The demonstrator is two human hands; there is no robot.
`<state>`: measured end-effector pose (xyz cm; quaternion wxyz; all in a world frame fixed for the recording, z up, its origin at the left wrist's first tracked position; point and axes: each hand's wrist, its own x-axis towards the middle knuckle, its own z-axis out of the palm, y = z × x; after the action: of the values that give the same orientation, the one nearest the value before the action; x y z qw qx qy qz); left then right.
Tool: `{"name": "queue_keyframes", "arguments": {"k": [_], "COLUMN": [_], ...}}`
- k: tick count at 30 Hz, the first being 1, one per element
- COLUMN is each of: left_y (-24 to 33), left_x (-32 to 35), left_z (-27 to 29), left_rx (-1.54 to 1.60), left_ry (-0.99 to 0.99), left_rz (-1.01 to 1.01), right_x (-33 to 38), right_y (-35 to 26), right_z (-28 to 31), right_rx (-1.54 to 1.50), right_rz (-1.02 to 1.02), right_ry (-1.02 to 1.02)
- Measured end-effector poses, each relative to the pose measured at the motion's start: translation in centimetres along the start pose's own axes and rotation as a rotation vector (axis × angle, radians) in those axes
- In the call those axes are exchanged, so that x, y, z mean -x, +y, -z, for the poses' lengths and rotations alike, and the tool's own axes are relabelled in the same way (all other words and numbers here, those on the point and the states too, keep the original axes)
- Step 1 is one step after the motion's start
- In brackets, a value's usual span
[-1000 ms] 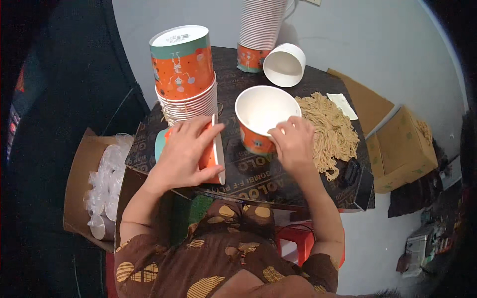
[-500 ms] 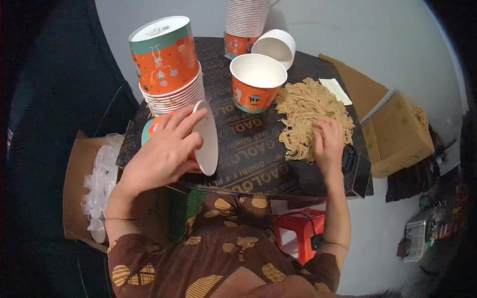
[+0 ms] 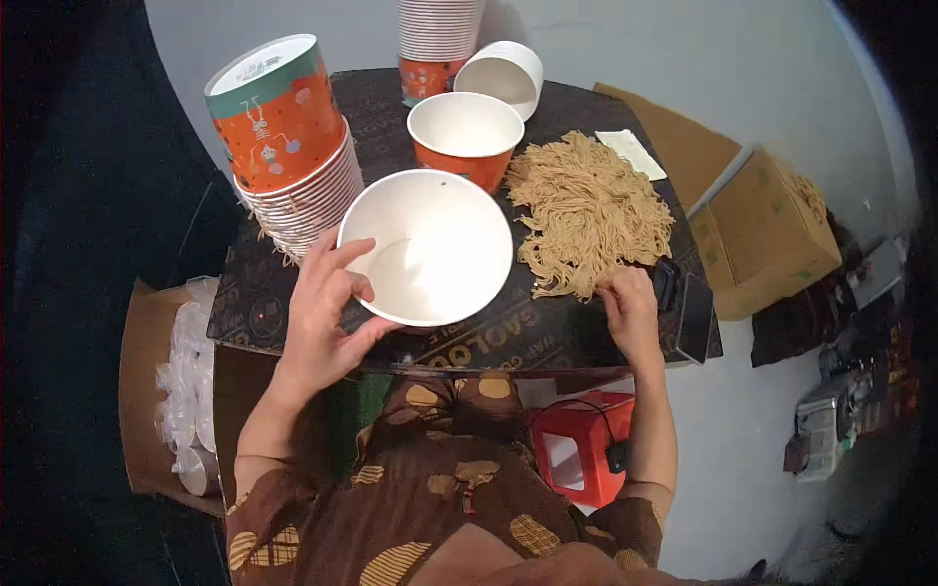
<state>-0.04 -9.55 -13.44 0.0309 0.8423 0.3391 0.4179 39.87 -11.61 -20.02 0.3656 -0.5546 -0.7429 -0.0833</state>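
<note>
My left hand (image 3: 327, 317) grips a paper bucket (image 3: 430, 249) by its left rim, thumb underneath and fingers at the edge. The bucket's white mouth faces up toward me, with a small dark hole just below its far rim. At the near edge of a heap of tan cords (image 3: 591, 210), my right hand (image 3: 633, 308) is closed with its fingertips pinched together. Whatever is in that pinch is too small to tell. Just behind the held bucket stands another open orange bucket (image 3: 467, 166).
A stack of upside-down buckets (image 3: 283, 132) stands at the left; another stack (image 3: 437, 44) is at the back beside a tipped bucket (image 3: 503, 78). A black box-like object (image 3: 694, 317) sits at the table's right edge. Cardboard boxes (image 3: 767, 225) and a red stool (image 3: 586, 449) are on the floor.
My left hand has turned the bucket so its mouth faces me and brought it to the right. My right hand has moved from the heap's middle to its near edge and closed.
</note>
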Motion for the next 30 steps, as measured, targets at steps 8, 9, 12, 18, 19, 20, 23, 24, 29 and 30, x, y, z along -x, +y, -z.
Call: {"name": "queue_keyframes", "arguments": {"k": [8, 9, 12, 18, 19, 20, 23, 24, 29, 30], "left_y": [0.7, 1.1, 1.2, 0.2, 0.1, -0.1, -0.1, -0.1, 0.2, 0.2], "left_x": [1.4, 1.5, 2.2, 4.0, 4.1, 4.3, 4.7, 4.8, 4.9, 4.9], "left_z": [-2.2, -2.1, -2.0, -2.6, -2.7, -2.7, -3.0, -3.1, -3.7, -3.8], "left_rx": [-0.034, -0.011, 0.057, 0.268, 0.268, 0.262, 0.276, 0.297, 0.334, 0.339], "left_ry": [0.06, 0.072, 0.087, 0.192, 0.192, 0.207, 0.246, 0.269, 0.276, 0.276], "left_rz": [0.073, 0.126, 0.211, 0.324, 0.323, 0.309, 0.3, 0.307, 0.34, 0.348], "right_x": [0.8, 1.0, 1.4, 1.5, 1.4, 1.3, 0.6, 0.2, -0.9, -1.3], "right_y": [1.6, 1.7, 1.9, 1.8, 1.8, 1.8, 1.7, 1.5, 2.3, 2.2], "right_z": [-0.1, -0.2, -0.8, -1.7, -1.9, -2.2, -2.9, -2.8, -3.4, -3.4], "right_rx": [0.092, 0.075, 0.036, 0.031, 0.029, 0.029, 0.069, 0.085, 0.078, 0.077], "right_rz": [-0.044, -0.045, -0.046, -0.06, -0.062, -0.062, -0.073, -0.08, -0.08, -0.043], "right_ry": [0.005, -0.004, -0.029, -0.054, -0.055, -0.054, 0.011, 0.027, 0.123, 0.119]}}
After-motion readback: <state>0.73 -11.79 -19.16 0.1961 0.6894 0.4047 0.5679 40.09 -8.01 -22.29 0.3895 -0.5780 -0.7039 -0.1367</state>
